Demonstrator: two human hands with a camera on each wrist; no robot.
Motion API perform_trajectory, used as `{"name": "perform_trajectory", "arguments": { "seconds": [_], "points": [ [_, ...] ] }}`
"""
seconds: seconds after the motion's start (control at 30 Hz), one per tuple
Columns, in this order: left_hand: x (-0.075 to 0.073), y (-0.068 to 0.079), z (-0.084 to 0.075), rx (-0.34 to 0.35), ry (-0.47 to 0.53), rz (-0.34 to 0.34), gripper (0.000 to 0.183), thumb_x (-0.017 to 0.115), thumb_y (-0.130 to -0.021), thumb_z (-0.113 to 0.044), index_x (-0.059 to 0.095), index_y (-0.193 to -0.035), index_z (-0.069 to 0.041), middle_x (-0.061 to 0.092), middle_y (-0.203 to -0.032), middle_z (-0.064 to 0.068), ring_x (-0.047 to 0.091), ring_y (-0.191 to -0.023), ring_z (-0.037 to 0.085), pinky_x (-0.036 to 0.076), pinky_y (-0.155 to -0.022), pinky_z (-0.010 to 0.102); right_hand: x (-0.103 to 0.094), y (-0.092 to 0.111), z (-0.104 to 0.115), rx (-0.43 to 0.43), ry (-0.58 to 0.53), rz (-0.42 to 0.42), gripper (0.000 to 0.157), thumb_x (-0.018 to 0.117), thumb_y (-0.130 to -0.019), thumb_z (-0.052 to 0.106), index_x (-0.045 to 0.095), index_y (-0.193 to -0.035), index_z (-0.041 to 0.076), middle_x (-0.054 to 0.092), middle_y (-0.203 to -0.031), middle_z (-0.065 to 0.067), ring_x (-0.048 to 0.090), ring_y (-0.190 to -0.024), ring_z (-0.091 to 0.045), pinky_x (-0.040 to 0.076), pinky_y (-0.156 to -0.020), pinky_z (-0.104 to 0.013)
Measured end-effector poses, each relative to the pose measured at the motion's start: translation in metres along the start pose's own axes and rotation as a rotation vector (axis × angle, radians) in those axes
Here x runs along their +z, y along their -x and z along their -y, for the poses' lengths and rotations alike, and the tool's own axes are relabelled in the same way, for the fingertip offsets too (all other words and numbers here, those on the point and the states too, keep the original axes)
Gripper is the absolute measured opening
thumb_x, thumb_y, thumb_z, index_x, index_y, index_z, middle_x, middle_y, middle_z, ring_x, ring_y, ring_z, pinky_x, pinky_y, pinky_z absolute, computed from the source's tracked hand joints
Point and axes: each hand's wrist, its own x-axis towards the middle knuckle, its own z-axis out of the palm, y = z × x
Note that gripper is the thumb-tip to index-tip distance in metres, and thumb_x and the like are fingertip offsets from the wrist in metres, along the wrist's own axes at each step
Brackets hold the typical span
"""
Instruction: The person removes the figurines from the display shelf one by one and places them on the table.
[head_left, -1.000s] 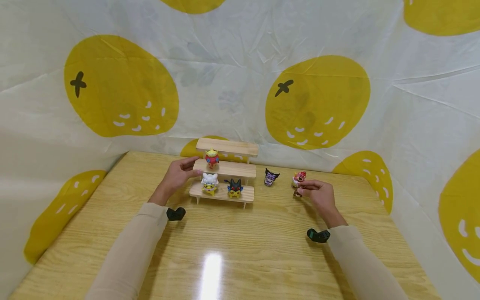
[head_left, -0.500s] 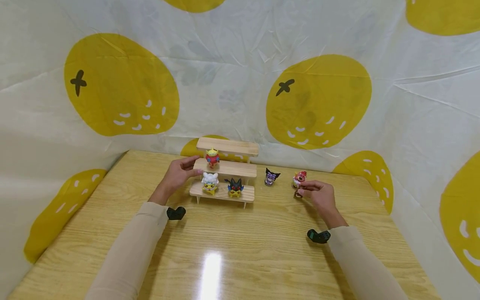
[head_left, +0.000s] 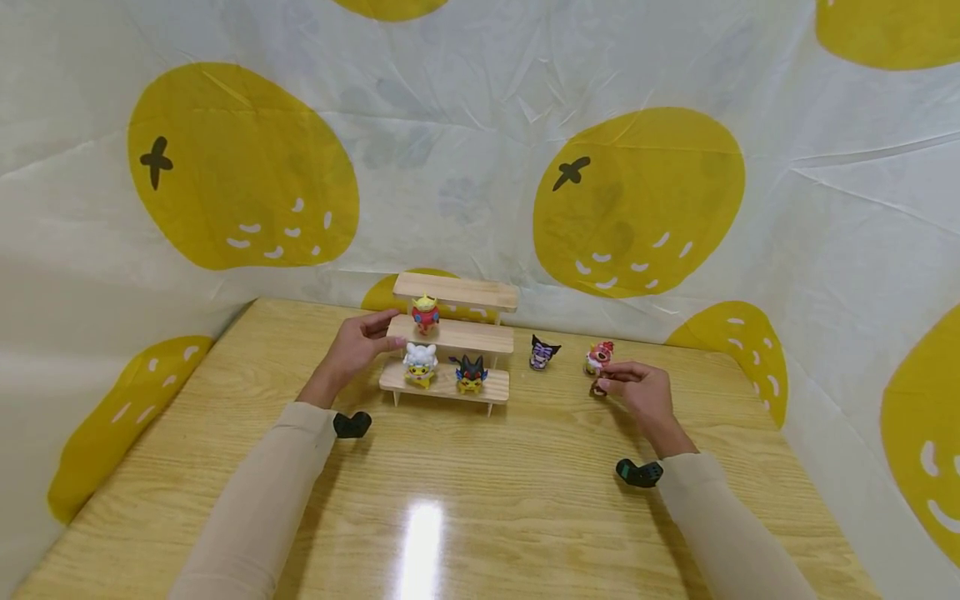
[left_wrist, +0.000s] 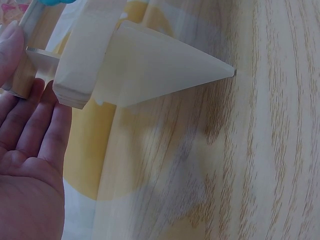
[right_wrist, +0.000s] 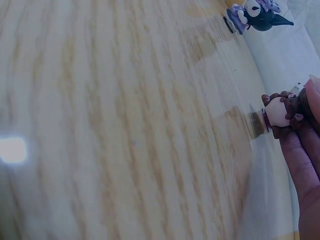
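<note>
My left hand point(head_left: 356, 348) grips the left end of a three-tier wooden display stand point(head_left: 480, 337); in the left wrist view the thumb and fingers point(left_wrist: 37, 130) lie on either side of a shelf board. On the middle tier stands a red figurine point(head_left: 425, 317) with a yellow top. The lowest tier bears a white-capped yellow figurine point(head_left: 421, 367) and a black-eared one point(head_left: 471, 375). At the right, my right hand point(head_left: 643, 392) pinches a small brown figurine point(right_wrist: 278, 111) with a pale belly, its upper part partly covered by the fingers. It is close to the tabletop.
A purple figurine with black pointed ears point(head_left: 543, 353) stands right of the stand. Just behind my right fingertips is a red-topped figurine point(head_left: 599, 357). A fruit-print cloth point(head_left: 450, 167) hangs behind the wooden table point(head_left: 525, 500).
</note>
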Motion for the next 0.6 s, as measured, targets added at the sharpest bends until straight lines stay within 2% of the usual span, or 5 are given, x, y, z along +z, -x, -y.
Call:
{"name": "perform_trajectory", "arguments": {
  "seconds": [0.2, 0.6],
  "points": [
    [-0.0002, -0.0013, -0.0006, -0.009, -0.001, -0.001, 0.065, 0.076, -0.097, -0.024, 0.051, -0.156, -0.012, 0.046, -0.163, 0.017, 0.046, -0.151, 0.035, 0.042, -0.122, 0.05, 0.0009, -0.0021, -0.001, 0.012, 0.012, -0.025, 0.039, 0.08, -0.09, 0.002, 0.071, -0.126, -0.009, 0.078, -0.086, 0.014, 0.071, -0.078, 0.005, 0.061, -0.073, -0.016],
    [-0.0006, -0.0005, 0.0004, -0.005, 0.002, 0.006, 0.065, 0.076, -0.098, -0.024, 0.05, -0.157, -0.011, 0.043, -0.165, 0.017, 0.042, -0.153, 0.036, 0.04, -0.124, 0.051, 0.002, -0.005, -0.0047, 0.008, 0.024, -0.021, 0.037, 0.08, -0.09, 0.002, 0.072, -0.124, -0.009, 0.078, -0.085, 0.014, 0.071, -0.078, 0.005, 0.06, -0.072, -0.013]
  ]
}}
